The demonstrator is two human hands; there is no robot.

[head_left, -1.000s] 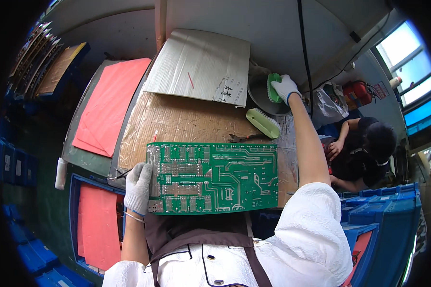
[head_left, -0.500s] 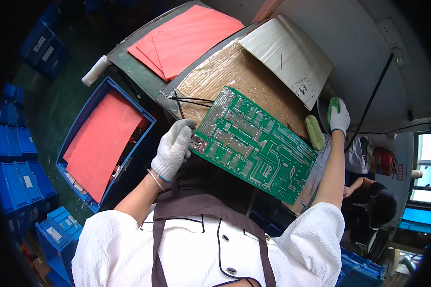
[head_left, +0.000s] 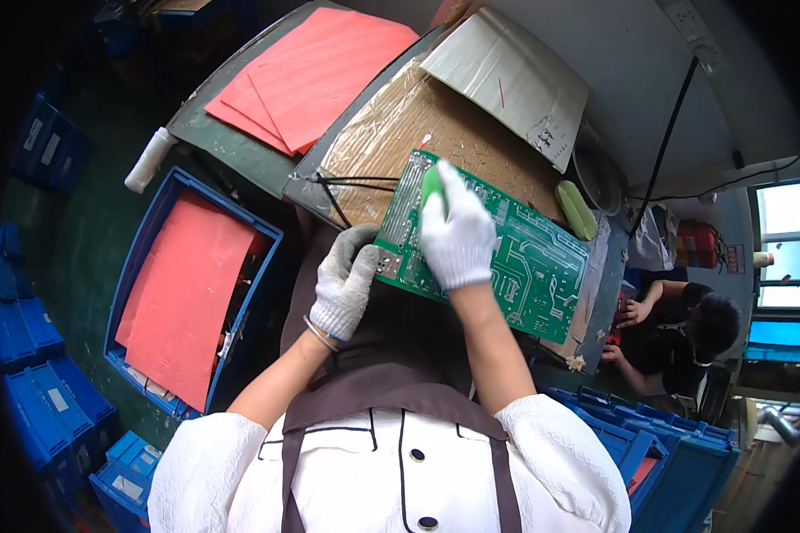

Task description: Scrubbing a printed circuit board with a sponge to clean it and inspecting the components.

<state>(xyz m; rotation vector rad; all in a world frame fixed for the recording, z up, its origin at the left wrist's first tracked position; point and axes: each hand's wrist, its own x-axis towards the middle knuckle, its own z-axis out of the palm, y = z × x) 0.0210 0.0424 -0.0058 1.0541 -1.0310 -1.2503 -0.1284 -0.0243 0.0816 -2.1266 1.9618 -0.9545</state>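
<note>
A large green circuit board [head_left: 533,266], solder side up, lies at a slant over the front of the cardboard-covered bench [head_left: 471,124]. My left hand [head_left: 344,277], in a whitish knit glove, is closed on the board's left corner, its thumb on top. In my gloved right hand [head_left: 458,233] is a green brush [head_left: 432,188], pressed against or just over the board's upper left part. My palm and fingers hide the brush's underside. A second, paler green brush [head_left: 576,210] rests on the bench just past the board's far right edge.
Red sheets [head_left: 320,75] lie on the dark table at the back left. A blue crate [head_left: 280,233] with a red sheet inside stands at my left. A bent cardboard panel [head_left: 511,84] leans at the back. Another person [head_left: 684,329] works at the right.
My right hand has carried the green brush from beyond the board's right end leftward onto its upper left part. The left hand keeps its hold on the corner. The view has shifted slightly.
</note>
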